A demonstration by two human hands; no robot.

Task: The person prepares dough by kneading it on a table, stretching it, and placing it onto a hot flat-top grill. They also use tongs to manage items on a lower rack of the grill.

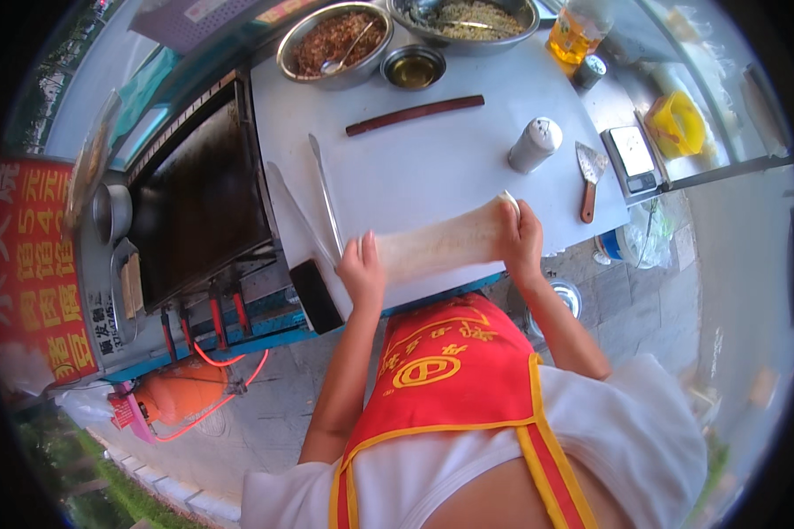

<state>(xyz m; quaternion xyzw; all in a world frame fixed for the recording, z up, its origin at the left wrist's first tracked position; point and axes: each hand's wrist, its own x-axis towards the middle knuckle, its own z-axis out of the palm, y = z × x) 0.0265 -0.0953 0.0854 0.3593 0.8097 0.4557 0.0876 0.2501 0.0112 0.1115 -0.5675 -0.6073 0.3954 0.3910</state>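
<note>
– Where is the pale, thin, stretched strip of dough held?
– Over the near part of the smooth, pale-grey worktop, drawn between both hands (its surface is blurred). One end is gripped by the curled left hand, the other by the closed right hand.
– And beyond?
– A slender, reddish-brown stick is laid crosswise, backed by a round, shiny metal bowl filled with coarse, reddish mince.

From here, both hands cover parts of the stretched dough sheet's ends, and its middle is blurred. The bowl of greenish filling and the oil bottle are cut off at the top. The right forearm partly hides a shiny round vessel.
</note>
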